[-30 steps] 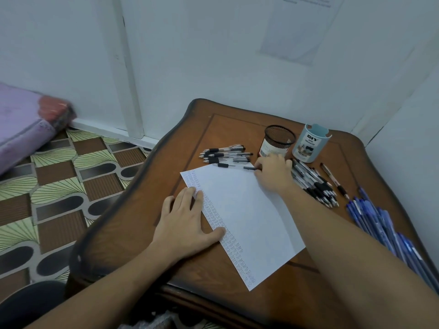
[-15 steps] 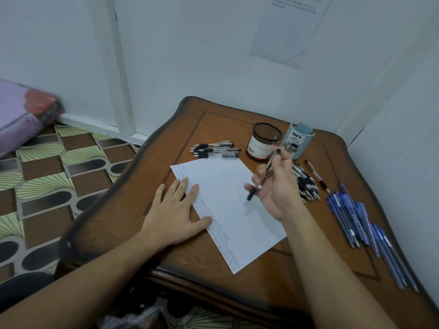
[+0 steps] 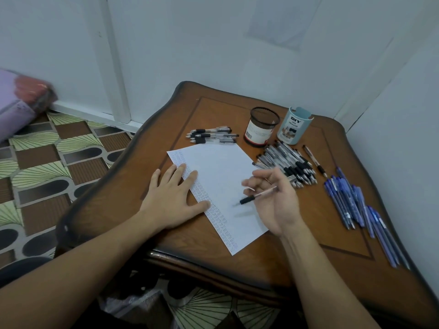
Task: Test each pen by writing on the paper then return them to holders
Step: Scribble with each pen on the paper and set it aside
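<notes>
A white sheet of paper (image 3: 221,176) lies on the wooden table (image 3: 308,257), with rows of small writing along its left edge. My left hand (image 3: 173,198) rests flat on that edge, fingers spread. My right hand (image 3: 273,198) hovers over the paper's right side and holds a black-grip pen (image 3: 256,197), tip pointing left and down just above the sheet. Behind the paper stand a black mesh holder (image 3: 260,127) and a pale blue holder (image 3: 293,125).
A small row of black pens (image 3: 211,135) lies behind the paper. A bigger heap of black pens (image 3: 287,162) sits to the right, with one lone pen (image 3: 314,160) beside it. Several blue pens (image 3: 356,210) lie near the right edge. White walls close in behind and right.
My right hand lifted a pen from beside the rear row, brought it back over the paper and lowered its tip toward the sheet. My left hand stayed on the paper.
</notes>
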Demonstrator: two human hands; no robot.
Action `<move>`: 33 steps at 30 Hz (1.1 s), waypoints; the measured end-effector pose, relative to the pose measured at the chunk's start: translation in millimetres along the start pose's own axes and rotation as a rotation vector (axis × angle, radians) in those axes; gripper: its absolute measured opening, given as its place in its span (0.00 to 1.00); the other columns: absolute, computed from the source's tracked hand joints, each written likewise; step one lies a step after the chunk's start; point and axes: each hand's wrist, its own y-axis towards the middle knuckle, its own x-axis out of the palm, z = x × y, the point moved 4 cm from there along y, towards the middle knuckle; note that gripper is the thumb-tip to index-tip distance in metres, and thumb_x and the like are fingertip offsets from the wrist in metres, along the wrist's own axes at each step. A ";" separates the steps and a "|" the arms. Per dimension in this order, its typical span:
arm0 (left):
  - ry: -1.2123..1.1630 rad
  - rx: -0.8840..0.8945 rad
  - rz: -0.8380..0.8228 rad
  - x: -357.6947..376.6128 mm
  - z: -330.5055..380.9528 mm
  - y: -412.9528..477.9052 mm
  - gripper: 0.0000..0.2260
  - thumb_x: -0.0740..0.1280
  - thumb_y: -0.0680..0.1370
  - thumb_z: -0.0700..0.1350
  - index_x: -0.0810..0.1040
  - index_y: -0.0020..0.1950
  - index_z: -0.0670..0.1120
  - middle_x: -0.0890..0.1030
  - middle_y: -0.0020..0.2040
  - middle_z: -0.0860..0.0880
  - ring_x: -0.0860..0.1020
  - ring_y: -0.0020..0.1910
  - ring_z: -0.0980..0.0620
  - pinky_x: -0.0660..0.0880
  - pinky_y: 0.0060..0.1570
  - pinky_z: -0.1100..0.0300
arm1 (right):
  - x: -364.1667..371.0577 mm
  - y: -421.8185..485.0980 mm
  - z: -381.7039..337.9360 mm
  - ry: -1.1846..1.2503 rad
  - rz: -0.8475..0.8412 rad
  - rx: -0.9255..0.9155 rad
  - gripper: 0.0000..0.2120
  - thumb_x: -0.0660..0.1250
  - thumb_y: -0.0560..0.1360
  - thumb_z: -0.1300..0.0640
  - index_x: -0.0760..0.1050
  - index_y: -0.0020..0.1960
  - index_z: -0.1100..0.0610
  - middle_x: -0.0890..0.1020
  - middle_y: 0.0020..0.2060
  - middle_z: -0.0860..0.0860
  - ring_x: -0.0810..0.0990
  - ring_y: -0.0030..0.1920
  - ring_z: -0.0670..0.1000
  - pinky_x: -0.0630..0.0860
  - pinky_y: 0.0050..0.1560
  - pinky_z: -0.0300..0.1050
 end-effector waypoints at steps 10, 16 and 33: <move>-0.001 -0.004 -0.003 0.9 1.1 0.0 0.46 0.37 0.65 0.77 0.49 0.79 0.57 0.47 0.81 0.49 0.44 0.79 0.49 0.39 0.75 0.43 | -6.3 -11.2 25.7 -0.415 -0.083 -0.099 0.18 0.67 0.73 0.45 0.71 0.35 0.58 0.70 0.22 0.51 0.66 0.21 0.47 0.63 0.24 0.40; 0.005 -0.006 0.004 0.1 0.9 -0.7 0.46 0.37 0.65 0.77 0.49 0.79 0.57 0.48 0.81 0.49 0.44 0.79 0.49 0.39 0.75 0.43 | -2.1 -14.0 31.4 -0.537 -0.179 -0.085 0.08 0.66 0.79 0.52 0.78 0.43 0.54 0.85 0.36 0.57 0.80 0.34 0.51 0.73 0.34 0.40; 0.022 -0.003 0.017 1.3 0.9 -0.1 0.46 0.37 0.66 0.77 0.51 0.79 0.57 0.49 0.81 0.48 0.46 0.79 0.48 0.41 0.75 0.42 | -4.6 -11.1 43.9 -0.766 -0.081 -0.163 0.17 0.70 0.67 0.56 0.65 0.26 0.58 0.68 0.25 0.52 0.67 0.30 0.47 0.64 0.35 0.42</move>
